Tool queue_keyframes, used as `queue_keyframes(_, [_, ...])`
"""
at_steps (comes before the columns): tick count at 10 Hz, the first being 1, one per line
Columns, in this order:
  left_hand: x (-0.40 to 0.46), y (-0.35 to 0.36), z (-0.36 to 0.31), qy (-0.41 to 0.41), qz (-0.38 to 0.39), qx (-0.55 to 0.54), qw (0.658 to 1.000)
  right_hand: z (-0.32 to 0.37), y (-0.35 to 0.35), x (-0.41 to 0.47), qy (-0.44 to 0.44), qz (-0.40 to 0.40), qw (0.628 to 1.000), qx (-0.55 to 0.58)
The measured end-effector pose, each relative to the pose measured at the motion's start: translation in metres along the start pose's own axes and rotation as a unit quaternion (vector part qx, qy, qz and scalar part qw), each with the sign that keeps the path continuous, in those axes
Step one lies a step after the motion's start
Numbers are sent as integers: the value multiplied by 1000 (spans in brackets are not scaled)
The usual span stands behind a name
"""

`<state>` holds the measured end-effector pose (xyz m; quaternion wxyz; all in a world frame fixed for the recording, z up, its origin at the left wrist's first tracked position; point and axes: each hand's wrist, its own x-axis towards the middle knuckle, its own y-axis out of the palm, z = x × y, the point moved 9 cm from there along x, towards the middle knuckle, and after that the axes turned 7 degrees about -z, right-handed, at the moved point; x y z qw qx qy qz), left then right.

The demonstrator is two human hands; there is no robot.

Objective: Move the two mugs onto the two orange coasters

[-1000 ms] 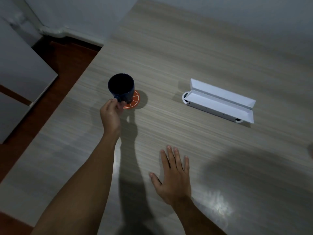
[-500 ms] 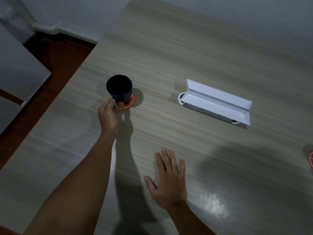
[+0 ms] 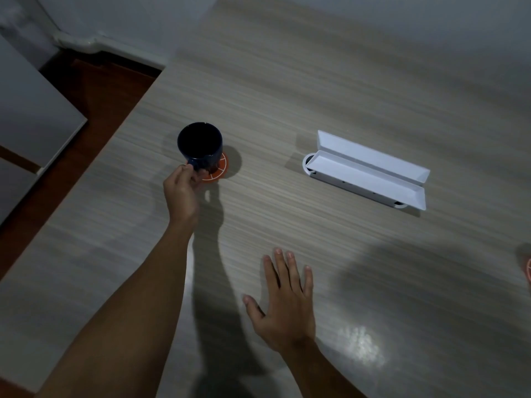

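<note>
A dark blue mug (image 3: 200, 146) stands on an orange coaster (image 3: 219, 170) at the left of the wooden table (image 3: 316, 81). My left hand (image 3: 181, 193) grips the mug's handle from the near side. My right hand (image 3: 284, 301) lies flat on the table, palm down, fingers spread and holding nothing. A sliver of a second orange coaster (image 3: 528, 272) shows at the right edge of the view. The second mug is out of view.
A white open-lidded box (image 3: 367, 173) lies on the table to the right of the mug. The table's left edge drops to a dark red floor (image 3: 94, 90), with grey cabinet fronts (image 3: 31, 116) at far left. A wall runs along the back.
The mug has settled lower onto the coaster, with my left hand still on its handle. My right hand has stayed flat on the table. The view has shifted slightly.
</note>
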<state>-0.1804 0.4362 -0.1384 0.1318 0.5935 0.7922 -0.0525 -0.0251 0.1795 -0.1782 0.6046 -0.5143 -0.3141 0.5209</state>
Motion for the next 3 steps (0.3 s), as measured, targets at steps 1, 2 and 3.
queue_keyframes(1, [-5, 1, 2, -4, 5, 19, 1000, -1, 0, 1, 2, -1, 1000, 2])
queue_keyframes(2, [-12, -6, 0, -6, -4, 15, 1000, 2, -4, 0, -3, -7, 1000, 2])
queue_keyframes(3, [-30, -22, 5, 15, -15, 37, 999, 3, -4, -1, -4, -7, 1000, 5])
